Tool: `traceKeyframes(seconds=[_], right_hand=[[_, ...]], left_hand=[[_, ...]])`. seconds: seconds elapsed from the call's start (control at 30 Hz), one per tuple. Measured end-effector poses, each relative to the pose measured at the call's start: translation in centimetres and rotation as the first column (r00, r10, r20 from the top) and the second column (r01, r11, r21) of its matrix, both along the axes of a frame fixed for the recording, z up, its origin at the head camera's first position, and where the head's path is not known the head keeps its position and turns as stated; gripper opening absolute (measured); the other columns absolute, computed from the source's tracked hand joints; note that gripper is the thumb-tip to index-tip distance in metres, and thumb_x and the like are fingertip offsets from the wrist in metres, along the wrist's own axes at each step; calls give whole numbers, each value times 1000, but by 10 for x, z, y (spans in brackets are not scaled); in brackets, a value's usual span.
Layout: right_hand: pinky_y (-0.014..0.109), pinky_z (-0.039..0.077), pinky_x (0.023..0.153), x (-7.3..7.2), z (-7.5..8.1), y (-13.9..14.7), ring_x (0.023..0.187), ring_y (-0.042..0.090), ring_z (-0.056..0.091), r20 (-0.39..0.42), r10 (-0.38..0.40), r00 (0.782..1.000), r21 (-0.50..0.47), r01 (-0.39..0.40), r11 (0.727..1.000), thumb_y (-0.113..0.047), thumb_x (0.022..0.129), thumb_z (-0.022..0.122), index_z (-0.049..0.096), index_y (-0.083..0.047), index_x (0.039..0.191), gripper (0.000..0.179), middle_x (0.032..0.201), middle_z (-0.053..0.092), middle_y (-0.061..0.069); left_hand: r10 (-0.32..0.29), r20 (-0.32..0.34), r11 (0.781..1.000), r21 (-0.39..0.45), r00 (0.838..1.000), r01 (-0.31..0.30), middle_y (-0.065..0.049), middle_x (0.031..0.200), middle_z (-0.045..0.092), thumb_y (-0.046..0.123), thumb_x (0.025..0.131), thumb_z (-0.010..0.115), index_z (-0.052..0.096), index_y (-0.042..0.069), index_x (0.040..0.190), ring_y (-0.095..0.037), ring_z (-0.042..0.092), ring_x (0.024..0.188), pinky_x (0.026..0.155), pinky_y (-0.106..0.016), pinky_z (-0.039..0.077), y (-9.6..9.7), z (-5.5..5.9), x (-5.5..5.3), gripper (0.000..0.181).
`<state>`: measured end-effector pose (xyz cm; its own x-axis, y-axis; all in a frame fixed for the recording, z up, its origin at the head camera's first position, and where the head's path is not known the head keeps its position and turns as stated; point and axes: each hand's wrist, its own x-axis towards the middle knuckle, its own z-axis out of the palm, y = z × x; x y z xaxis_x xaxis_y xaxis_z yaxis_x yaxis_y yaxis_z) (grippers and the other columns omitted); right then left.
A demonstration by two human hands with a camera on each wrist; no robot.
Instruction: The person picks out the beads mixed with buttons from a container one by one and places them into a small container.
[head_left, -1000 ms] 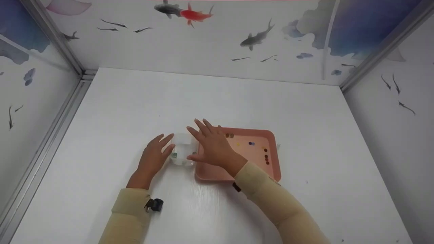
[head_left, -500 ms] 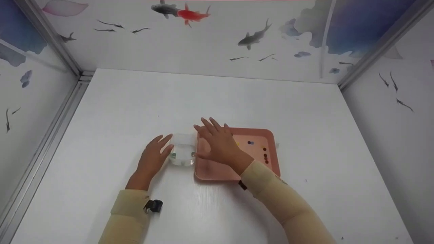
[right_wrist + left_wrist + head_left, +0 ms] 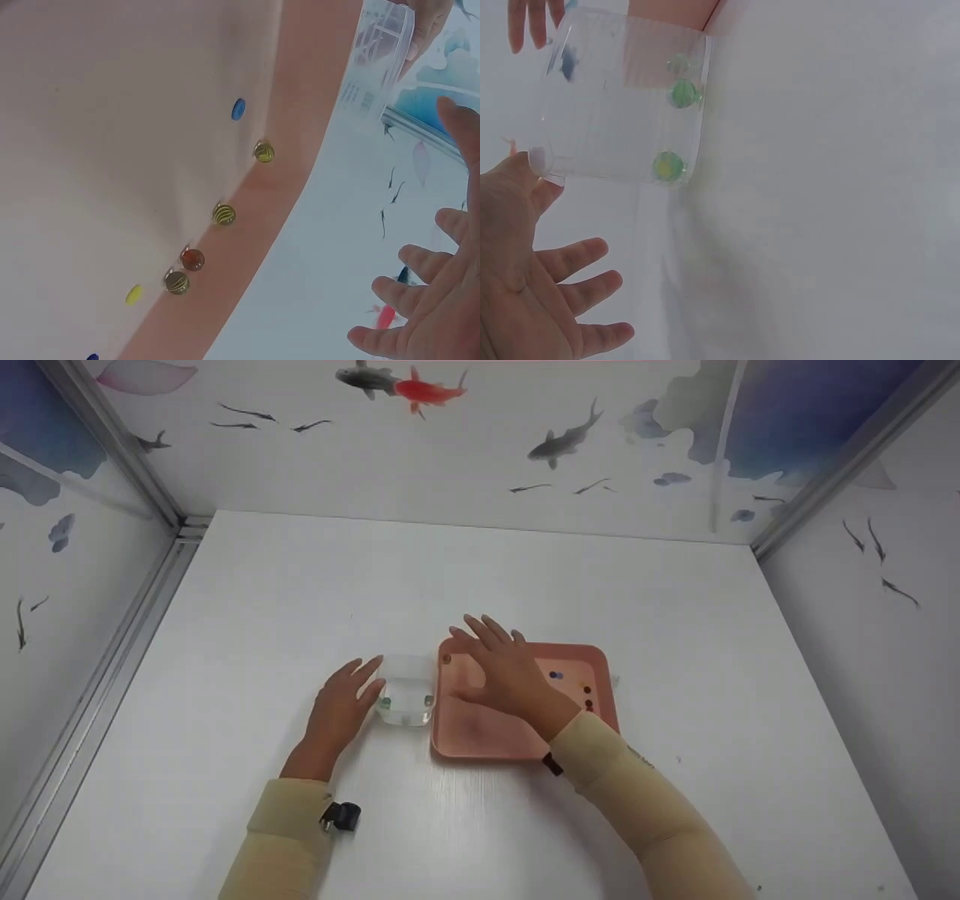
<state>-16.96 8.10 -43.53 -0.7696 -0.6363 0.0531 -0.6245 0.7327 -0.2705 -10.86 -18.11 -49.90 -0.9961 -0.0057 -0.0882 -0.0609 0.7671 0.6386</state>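
Note:
A clear plastic container (image 3: 406, 690) stands on the table with several green glass marbles at its bottom, one of them a green marble (image 3: 683, 94). My left hand (image 3: 341, 709) touches its left side with thumb and index finger. In the left wrist view, the other fingers are straight and spread apart. To the right lies a pink tray (image 3: 480, 739) holding several marbles and small coloured discs. Above the tray hovers my right hand (image 3: 517, 682), fingers spread, holding nothing. The right wrist view shows a striped marble (image 3: 224, 214) and a blue disc (image 3: 238, 109) in the tray.
The container stands close against the tray's left edge. White table surface (image 3: 450, 577) surrounds both. Panels printed with fish, such as the back panel (image 3: 450, 457), border the table at the back and sides.
My right hand has moved right, away from the container and further over the tray, uncovering a brownish marble in the tray's far left corner. The left hand and the container have stayed in place.

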Motion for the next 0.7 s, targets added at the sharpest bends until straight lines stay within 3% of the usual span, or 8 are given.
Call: traceKeyframes(seconds=[0.33,0.5,0.7], right_hand=[[53,30,111,-10,-1,16,144,27,27,-4,34,999,-124,-34,992,-48,83,73,35,-14,150,85,156,32,8],[52,28,113,-11,-1,22,142,26,32,42,40,998,-192,-31,981,-44,84,74,35,-16,151,83,156,32,6],[49,35,108,-13,-3,29,114,24,55,69,26,997,-255,-7,967,-39,86,73,37,-16,150,77,155,34,6]], left_hand=[[3,-22,1000,-19,1000,-3,-21,150,36,38,103,45,39,17,149,-42,31,139,111,-61,25,0,-2,-1,51],[7,-22,1000,-25,1000,-7,-21,150,36,37,103,45,39,17,149,-42,31,139,112,-59,25,0,-2,0,51],[21,-7,999,-32,1000,-21,-19,151,36,38,103,44,39,18,149,-40,30,140,113,-57,23,2,-1,1,50]])
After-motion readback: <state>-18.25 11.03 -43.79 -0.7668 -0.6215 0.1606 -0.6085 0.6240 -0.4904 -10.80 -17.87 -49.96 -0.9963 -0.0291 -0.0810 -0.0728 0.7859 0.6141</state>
